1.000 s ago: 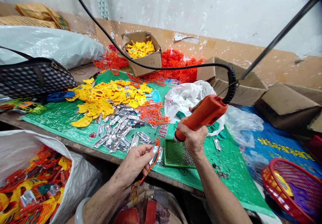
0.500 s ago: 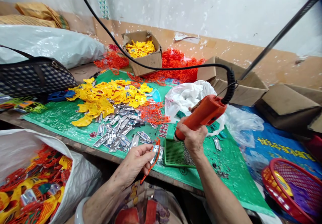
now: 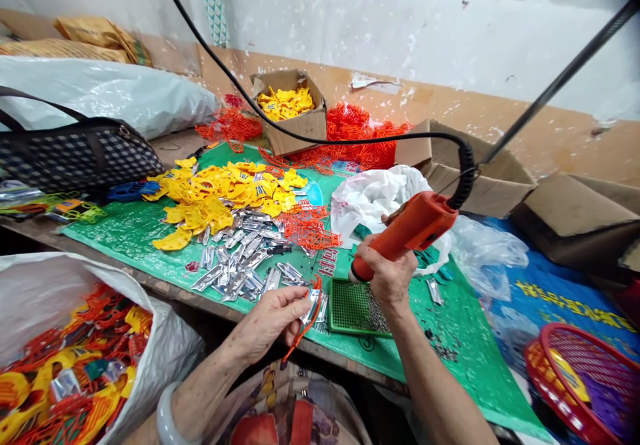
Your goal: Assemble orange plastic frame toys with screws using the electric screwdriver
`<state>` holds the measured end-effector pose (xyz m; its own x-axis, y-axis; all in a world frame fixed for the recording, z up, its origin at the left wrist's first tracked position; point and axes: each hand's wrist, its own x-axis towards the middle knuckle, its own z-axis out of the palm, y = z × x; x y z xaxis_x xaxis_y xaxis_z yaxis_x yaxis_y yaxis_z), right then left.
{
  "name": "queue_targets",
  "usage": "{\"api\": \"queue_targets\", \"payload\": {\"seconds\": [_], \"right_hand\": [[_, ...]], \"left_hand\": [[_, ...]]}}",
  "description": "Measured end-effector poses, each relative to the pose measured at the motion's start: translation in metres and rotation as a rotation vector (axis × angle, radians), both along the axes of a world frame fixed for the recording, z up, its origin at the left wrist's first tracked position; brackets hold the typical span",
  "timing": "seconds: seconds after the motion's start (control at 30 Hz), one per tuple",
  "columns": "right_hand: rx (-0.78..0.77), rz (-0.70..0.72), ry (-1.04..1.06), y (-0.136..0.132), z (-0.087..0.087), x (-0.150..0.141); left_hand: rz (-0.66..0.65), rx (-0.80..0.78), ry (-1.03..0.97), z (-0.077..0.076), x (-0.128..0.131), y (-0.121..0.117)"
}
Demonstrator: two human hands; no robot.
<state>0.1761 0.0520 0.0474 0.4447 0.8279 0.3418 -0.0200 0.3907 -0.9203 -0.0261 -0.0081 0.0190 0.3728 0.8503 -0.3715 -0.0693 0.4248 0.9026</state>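
Observation:
My left hand [image 3: 274, 316] pinches a thin orange plastic frame [image 3: 314, 311] together with a shiny silver metal plate at the front edge of the table. In my right hand [image 3: 393, 275] is an orange electric screwdriver [image 3: 405, 235], fingers wrapped round its body and its cable rising behind. Its dark nose points down and left, over a green plastic tray [image 3: 347, 308] with small metal screws in its right part; the tip itself cannot be made out. Loose silver plates [image 3: 245, 258] lie beyond my left hand, beside yellow plastic pieces [image 3: 220, 191] and more orange frames [image 3: 307, 225].
A white sack [image 3: 170, 318] of mixed plastic parts stands at the lower left. Cardboard boxes [image 3: 300, 128] sit at the back and right. The black cable [image 3: 350, 142] crosses above the table. A red basket [image 3: 533, 365] is at right, white plastic bags [image 3: 380, 195] behind the screwdriver.
The whole view has shifted slightly, so things sit a little lower and further right. Both hands keep the same hold, with hardly any movement relative to the table.

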Motion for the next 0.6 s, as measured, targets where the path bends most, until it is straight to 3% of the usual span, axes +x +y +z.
{"api": "queue_targets", "payload": {"seconds": [0.13, 0.33, 0.6], "right_hand": [[0.021, 0.038, 0.050, -0.007, 0.019, 0.001], [0.083, 0.303, 0.232, -0.036, 0.056, -0.013], [0.072, 0.475, 0.273, -0.059, 0.063, -0.041]], "left_hand": [[0.037, -0.005, -0.025, -0.003, 0.000, 0.000], [0.026, -0.045, -0.088, -0.002, 0.005, -0.001], [0.026, -0.053, -0.158, -0.001, 0.004, -0.004]]}}
